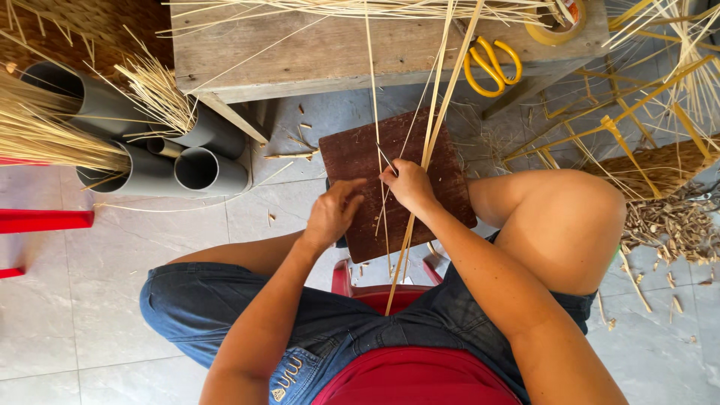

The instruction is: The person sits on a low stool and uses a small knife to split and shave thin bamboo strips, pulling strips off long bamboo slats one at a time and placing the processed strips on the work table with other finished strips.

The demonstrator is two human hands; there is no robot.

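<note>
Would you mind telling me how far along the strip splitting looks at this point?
Done: thin strips lie across the bench, and offcuts are piled on the floor. In hand: the right hand and left hand work a bamboo strip over the brown board. Left: bundles in the grey pipes look untouched.

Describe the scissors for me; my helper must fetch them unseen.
Look at the wooden bench above the person's hands. Near its right end, beside a tape roll, lie the scissors. Their bright yellow loop handles stand out among the pale straw strips.
</note>
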